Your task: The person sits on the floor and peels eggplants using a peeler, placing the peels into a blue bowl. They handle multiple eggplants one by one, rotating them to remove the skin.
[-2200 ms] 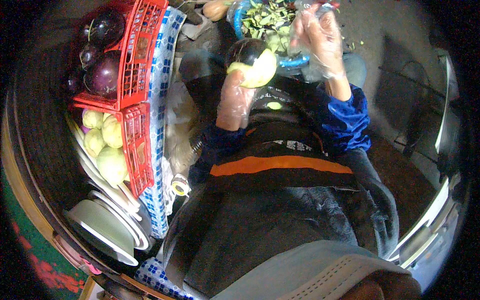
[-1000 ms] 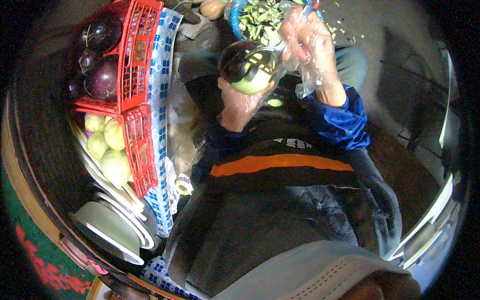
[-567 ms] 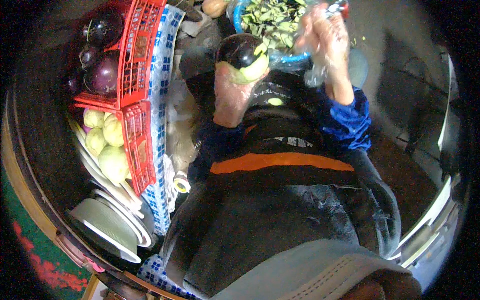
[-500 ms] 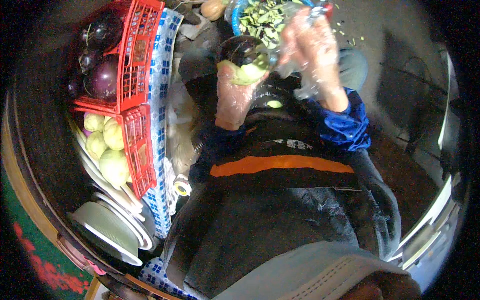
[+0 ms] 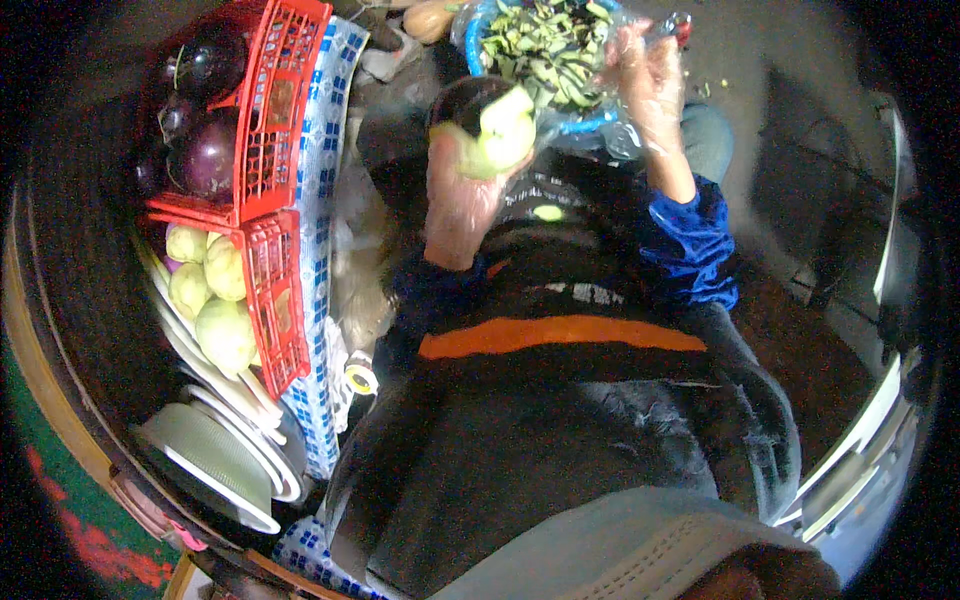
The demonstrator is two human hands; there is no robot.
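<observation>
My left hand (image 5: 462,205), in a clear plastic glove, is wrapped round a partly peeled eggplant (image 5: 508,128). Pale flesh shows on its near right side, while the far left side keeps its dark skin. To the right and higher up, my gloved right hand (image 5: 652,85) is closed round a small peeler (image 5: 682,30) with a shiny metal part and a red part; its outline is blurred. That hand is apart from the eggplant, at the right rim of a blue basin (image 5: 474,45) heaped with green and dark peel strips (image 5: 550,55).
On the left, a red crate (image 5: 270,110) holds dark purple eggplants (image 5: 205,155). Pale peeled eggplants (image 5: 225,335) lie by a second red crate side (image 5: 278,310). A white-rimmed strainer (image 5: 215,465) stands nearer me. A tan squash (image 5: 430,20) lies left of the basin.
My right hand has moved away from the eggplant, up and to the right, uncovering more of the basin. The eggplant has turned in my left hand and shows more pale flesh.
</observation>
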